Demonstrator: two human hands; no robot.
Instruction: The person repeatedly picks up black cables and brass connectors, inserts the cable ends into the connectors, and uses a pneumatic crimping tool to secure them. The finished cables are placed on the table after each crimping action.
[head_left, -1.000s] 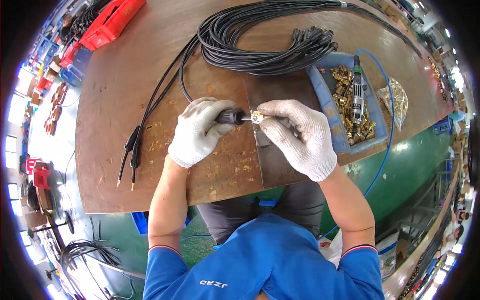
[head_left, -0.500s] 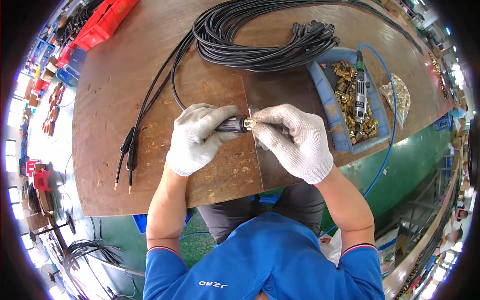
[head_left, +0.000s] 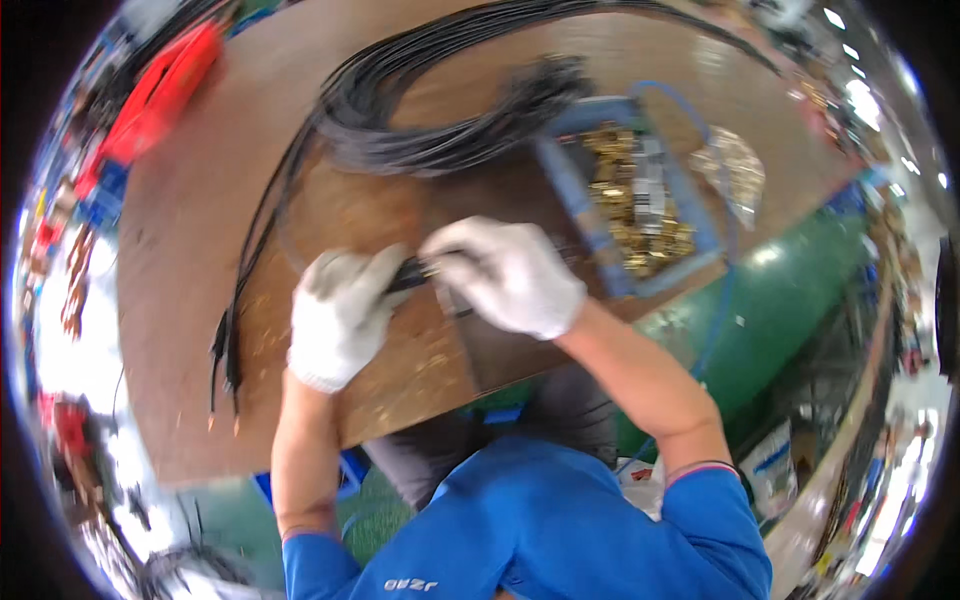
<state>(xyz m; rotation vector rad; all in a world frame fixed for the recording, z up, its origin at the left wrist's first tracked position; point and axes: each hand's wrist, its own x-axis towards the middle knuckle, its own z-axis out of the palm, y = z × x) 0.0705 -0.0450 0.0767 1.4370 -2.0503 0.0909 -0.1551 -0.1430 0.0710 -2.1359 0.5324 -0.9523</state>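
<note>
View swings rightward; left of the blue bin (head_left: 577, 220), left fingers (head_left: 378, 271) clutch a black plug (head_left: 408, 275), right fingers (head_left: 462, 241) pinch its tip (head_left: 430, 268); slackness could misalign them.

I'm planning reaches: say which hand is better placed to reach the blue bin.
Right, likely: the right hand is nearer the blue bin, while the left hand is farther off and holds the black connector.
</note>
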